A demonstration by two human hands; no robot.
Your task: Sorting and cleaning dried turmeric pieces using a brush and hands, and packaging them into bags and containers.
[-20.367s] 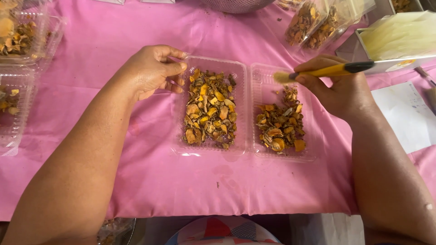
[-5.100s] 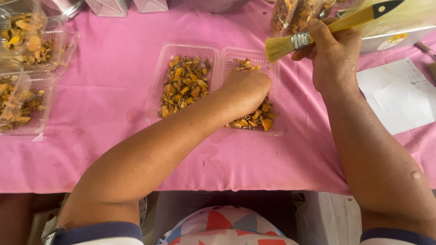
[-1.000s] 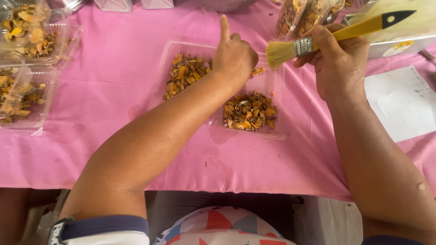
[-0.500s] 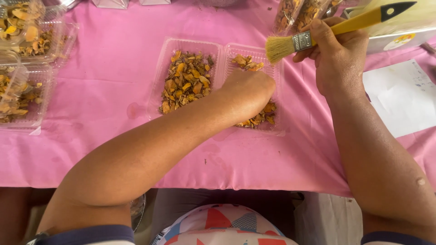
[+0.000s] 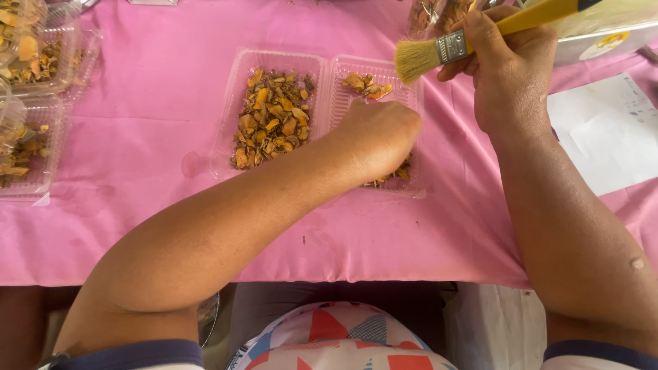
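Observation:
An open clear plastic clamshell box (image 5: 322, 68) lies on the pink tablecloth (image 5: 151, 103). Its left half holds a heap of dried orange-brown pieces (image 5: 271, 120); a few more pieces (image 5: 367, 84) lie at the far end of the right half. My left hand (image 5: 375, 137) reaches across into the right half, fingers curled down among the pieces and hiding most of them. My right hand (image 5: 510, 68) is raised just right of the box, gripping a yellow-handled paintbrush (image 5: 439, 51) whose pale bristles point left above the box's far right corner.
Several clear boxes of the same dried pieces (image 5: 34, 89) stand at the left edge, and bags of them (image 5: 435, 14) at the top. A white paper sheet (image 5: 610, 133) lies to the right, with a flat pale container (image 5: 610, 27) behind it.
My left hand, lifted with thumb up a second ago, has dropped back into the right half of the box. The brush has stayed raised in nearly the same place.

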